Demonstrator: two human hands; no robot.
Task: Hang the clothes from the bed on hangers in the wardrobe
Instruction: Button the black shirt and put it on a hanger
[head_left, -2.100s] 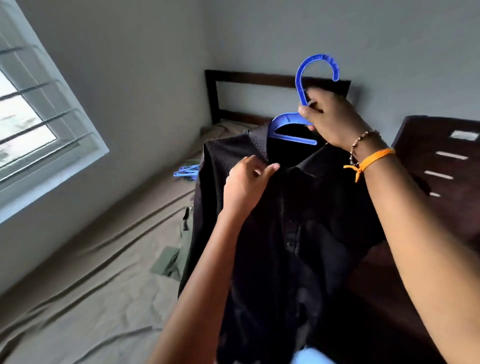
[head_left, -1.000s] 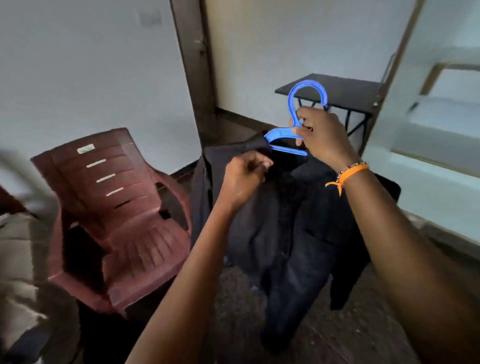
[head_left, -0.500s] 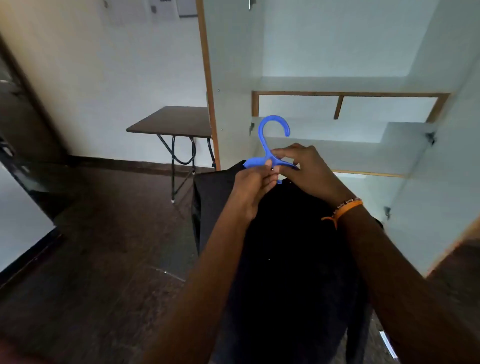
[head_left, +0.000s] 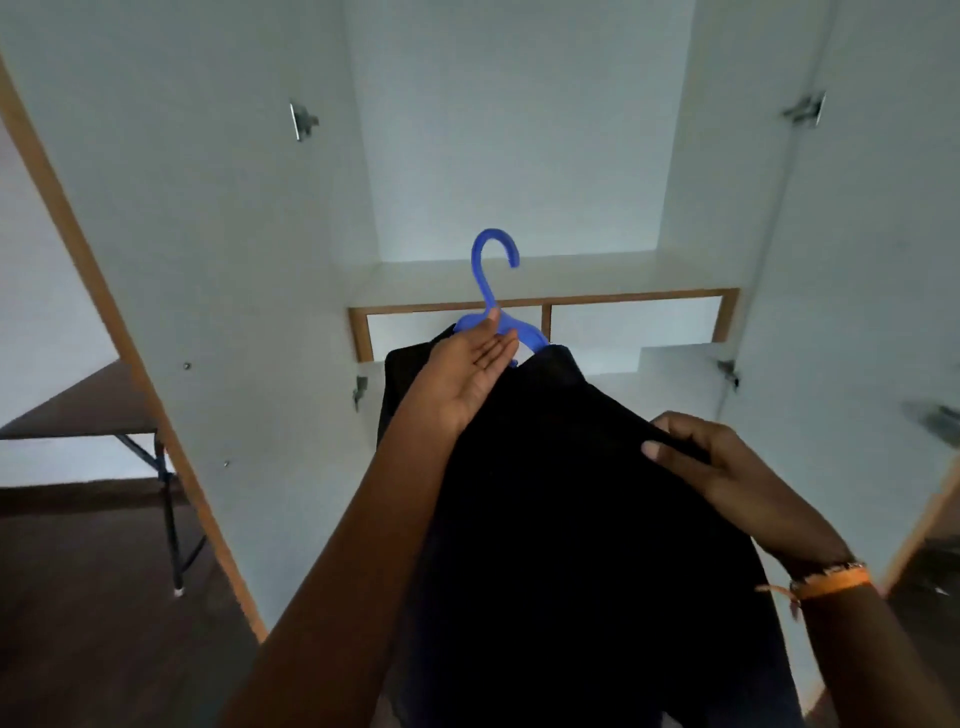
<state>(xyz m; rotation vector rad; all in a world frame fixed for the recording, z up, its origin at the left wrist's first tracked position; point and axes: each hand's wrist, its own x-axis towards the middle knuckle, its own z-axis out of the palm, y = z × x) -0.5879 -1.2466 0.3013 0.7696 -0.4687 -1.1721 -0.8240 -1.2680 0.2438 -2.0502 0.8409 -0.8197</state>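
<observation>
My left hand (head_left: 470, 371) props the blue hanger (head_left: 493, 296) with straight, relaxed fingers; my right hand (head_left: 727, 467) pinches the black shirt (head_left: 571, 519) before the open wardrobe (head_left: 234, 208). With no real grip, the hanger could slip and drop it.

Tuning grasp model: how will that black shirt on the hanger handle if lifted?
Likely floppy: the black shirt drapes from the blue hanger and bunches where the right hand pinches it. Probably light, and may slide off if tilted.
</observation>
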